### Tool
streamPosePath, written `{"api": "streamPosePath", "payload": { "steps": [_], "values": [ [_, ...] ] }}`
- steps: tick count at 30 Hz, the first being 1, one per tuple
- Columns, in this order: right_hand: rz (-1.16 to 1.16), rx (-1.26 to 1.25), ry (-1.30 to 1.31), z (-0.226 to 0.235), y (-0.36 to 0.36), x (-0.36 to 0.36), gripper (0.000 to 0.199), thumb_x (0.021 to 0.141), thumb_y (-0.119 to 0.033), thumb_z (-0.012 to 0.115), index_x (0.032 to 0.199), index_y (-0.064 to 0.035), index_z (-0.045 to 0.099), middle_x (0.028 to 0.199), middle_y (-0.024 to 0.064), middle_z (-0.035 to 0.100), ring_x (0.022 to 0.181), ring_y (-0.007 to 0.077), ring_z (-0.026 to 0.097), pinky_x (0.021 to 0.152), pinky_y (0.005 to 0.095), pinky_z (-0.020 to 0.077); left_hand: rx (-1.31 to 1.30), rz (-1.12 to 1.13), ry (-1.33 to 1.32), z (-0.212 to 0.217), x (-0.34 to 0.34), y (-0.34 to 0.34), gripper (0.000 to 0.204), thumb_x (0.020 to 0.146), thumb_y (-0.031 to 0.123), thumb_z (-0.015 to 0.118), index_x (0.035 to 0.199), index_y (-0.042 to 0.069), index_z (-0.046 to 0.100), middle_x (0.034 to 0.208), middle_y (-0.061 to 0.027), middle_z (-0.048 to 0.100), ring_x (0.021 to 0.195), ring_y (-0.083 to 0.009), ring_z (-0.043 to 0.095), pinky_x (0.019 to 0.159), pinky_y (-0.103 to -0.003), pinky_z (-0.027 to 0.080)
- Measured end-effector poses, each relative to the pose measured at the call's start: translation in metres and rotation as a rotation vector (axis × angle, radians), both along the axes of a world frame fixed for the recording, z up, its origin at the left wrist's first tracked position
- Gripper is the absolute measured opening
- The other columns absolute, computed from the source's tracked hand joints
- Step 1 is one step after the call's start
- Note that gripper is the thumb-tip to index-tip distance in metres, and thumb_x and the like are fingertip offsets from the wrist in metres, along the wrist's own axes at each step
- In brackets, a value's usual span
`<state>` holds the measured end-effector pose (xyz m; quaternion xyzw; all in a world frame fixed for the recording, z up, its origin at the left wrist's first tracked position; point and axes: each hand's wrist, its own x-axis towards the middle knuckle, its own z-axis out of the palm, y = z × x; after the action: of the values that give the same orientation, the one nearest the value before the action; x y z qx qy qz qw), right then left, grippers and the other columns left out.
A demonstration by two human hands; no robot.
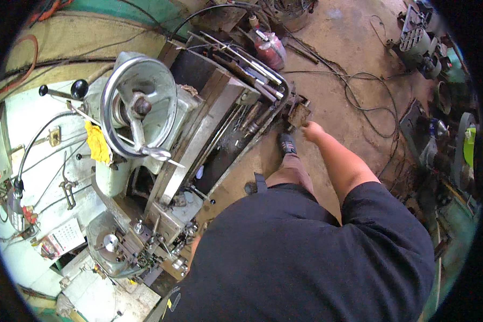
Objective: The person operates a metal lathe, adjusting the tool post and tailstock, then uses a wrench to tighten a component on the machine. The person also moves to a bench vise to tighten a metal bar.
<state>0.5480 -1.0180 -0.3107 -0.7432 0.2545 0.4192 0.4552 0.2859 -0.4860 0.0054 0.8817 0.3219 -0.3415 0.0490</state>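
Rusty brown metal block (299,114) at the lathe tray's (284,99) corner, just above floor.

Handwheel (139,104): polished bare metal, glossy rim. Lathe body (37,161): pale chipped paint, grimy. Yellow rag (97,142): crumpled cloth. Tray (236,134): dark oily steel. Floor (349,48): rough, stained concrete.

right arm outstretched, right hand (312,130) low
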Motion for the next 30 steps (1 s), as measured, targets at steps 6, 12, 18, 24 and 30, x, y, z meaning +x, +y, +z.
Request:
{"api": "streamPosePath", "payload": {
  "steps": [6, 12, 18, 24, 30],
  "values": [
    [0.544, 0.142, -0.436, 0.090, 0.096, 0.049, 0.036, 0.087, -0.028, 0.062, 0.111, -0.0015, 0.064, 0.101, 0.0179, 0.070, 0.096, 0.0338, 0.066, 0.085, 0.0415, 0.0520, -0.383, 0.218, -0.311, 0.042, 0.085, -0.050, 0.054, 0.071, 0.039, 0.078, 0.106, 0.001, 0.062, 0.090, -0.0188, 0.069, 0.082, -0.0341, 0.067, 0.073, -0.040, 0.051],
    [1.276, -0.104, -0.402, 0.029, 0.003, 0.048, 0.034, 0.085, -0.030, 0.063, 0.110, -0.0070, 0.068, 0.100, 0.0108, 0.072, 0.091, 0.0264, 0.067, 0.081, 0.0406, 0.0518, -0.205, 0.129, -0.162, 0.026, 0.068, -0.063, 0.053, 0.074, 0.038, 0.076, 0.108, 0.001, 0.060, 0.095, -0.0223, 0.070, 0.091, -0.0395, 0.067, 0.079, -0.046, 0.052],
    [1.334, -0.327, -0.287, 0.039, -0.086, 0.090, 0.030, 0.087, -0.026, 0.061, 0.108, -0.0053, 0.067, 0.095, 0.0114, 0.070, 0.086, 0.0264, 0.066, 0.075, 0.0406, 0.0518, -0.180, 0.322, 0.114, -0.027, -0.086, -0.038, 0.064, 0.074, 0.047, 0.074, 0.116, 0.000, 0.063, 0.105, -0.0263, 0.067, 0.101, -0.0409, 0.064, 0.085, -0.047, 0.051],
    [1.141, -0.060, -0.190, 0.085, 0.032, 0.113, 0.026, 0.088, -0.022, 0.060, 0.105, -0.0036, 0.065, 0.090, 0.0120, 0.069, 0.081, 0.0265, 0.065, 0.069, 0.0405, 0.0518, -0.205, 1.059, 0.199, -0.056, -0.263, -0.106, 0.049, 0.074, 0.041, 0.078, 0.100, 0.000, 0.072, 0.084, -0.0137, 0.071, 0.071, -0.0256, 0.069, 0.067, -0.039, 0.055],
    [1.411, 0.092, -0.098, 0.112, 0.172, 0.072, 0.022, 0.090, -0.018, 0.058, 0.102, -0.0019, 0.064, 0.085, 0.0125, 0.067, 0.076, 0.0265, 0.065, 0.063, 0.0405, 0.0518, -0.212, 1.456, -0.063, -0.091, -0.326, -0.216, 0.040, 0.074, 0.038, 0.078, 0.088, 0.001, 0.072, 0.076, -0.0092, 0.069, 0.062, -0.0209, 0.066, 0.058, -0.037, 0.054]
  ]
}}
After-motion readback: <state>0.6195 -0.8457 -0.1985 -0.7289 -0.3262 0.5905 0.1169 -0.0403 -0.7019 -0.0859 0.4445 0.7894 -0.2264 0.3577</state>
